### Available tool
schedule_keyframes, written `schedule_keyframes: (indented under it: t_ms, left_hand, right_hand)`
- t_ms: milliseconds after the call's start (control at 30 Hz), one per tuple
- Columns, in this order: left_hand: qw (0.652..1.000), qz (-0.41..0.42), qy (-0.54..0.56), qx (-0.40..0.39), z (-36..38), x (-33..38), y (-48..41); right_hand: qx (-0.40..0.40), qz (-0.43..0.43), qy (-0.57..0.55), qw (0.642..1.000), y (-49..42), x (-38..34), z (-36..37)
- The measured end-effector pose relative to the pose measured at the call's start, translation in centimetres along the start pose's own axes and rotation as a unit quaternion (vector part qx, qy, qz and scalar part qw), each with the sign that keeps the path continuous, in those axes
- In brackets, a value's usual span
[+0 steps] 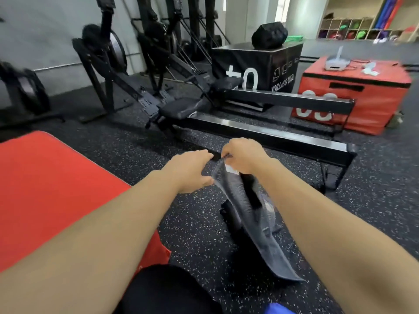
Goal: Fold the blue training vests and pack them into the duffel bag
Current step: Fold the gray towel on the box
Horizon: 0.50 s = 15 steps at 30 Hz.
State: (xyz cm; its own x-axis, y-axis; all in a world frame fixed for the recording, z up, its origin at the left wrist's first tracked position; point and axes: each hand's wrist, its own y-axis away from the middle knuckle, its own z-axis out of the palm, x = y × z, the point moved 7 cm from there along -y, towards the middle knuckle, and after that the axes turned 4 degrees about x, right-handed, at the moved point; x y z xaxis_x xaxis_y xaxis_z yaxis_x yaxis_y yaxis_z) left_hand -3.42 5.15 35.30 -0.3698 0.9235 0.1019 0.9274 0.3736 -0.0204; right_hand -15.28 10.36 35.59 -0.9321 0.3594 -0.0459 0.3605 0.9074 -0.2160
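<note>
Beside the red mat, the left hand reaches, fingers loose and empty, toward the mesh vest dangling above the floor. The right hand pinches its top edge. Folding looks barely begun, and nothing is packed that I can see.

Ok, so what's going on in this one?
A person holds a dark mesh vest up over the gym floor, the right hand pinching its top edge. The left hand, fingers straight, reaches toward the vest's side. A bit of blue cloth shows at the bottom; the vest is not yet folded.
</note>
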Motion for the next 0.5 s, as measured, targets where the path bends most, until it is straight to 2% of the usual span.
schedule_keyframes:
  t_ms: [267, 500]
  left_hand:
    - [0.988, -0.119, 0.074, 0.068, -2.1, -3.0, 2.5]
    - [0.952, -0.211, 0.125, 0.183, -5.1, -6.7, 5.2]
  right_hand:
    - [0.004, -0.074, -0.060, 0.995, -1.1, -6.8, -3.9]
    - [0.026, -0.056, -0.078, 0.995, -1.4, -9.3, -4.3]
